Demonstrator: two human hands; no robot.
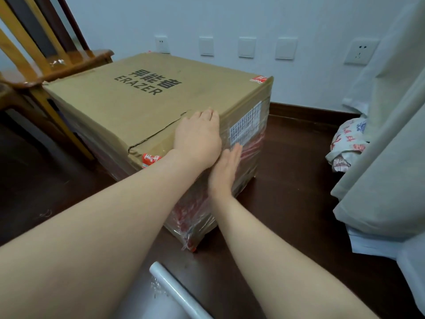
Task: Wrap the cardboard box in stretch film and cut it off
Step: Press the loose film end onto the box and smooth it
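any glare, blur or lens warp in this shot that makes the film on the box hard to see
Head view: soft, even light with no hard shadows. Small glints on the film show its wrinkles on the box side. The roll at the bottom edge looks soft and whitish. Wide-angle warp bends the chair and stretches the forearms. The left hand and right hand are sharp.

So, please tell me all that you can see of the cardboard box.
The cardboard box is large, brown and closed, and stands on the dark wooden floor beside a wooden chair. Its top bears black print, "ERAZER" with characters above, and a slightly lifted flap seam. Clear stretch film already covers its sides, over a white label and red tape. The left hand lies flat on the top edge; the right hand presses flat on the wrapped side. The film roll lies apart on the floor.
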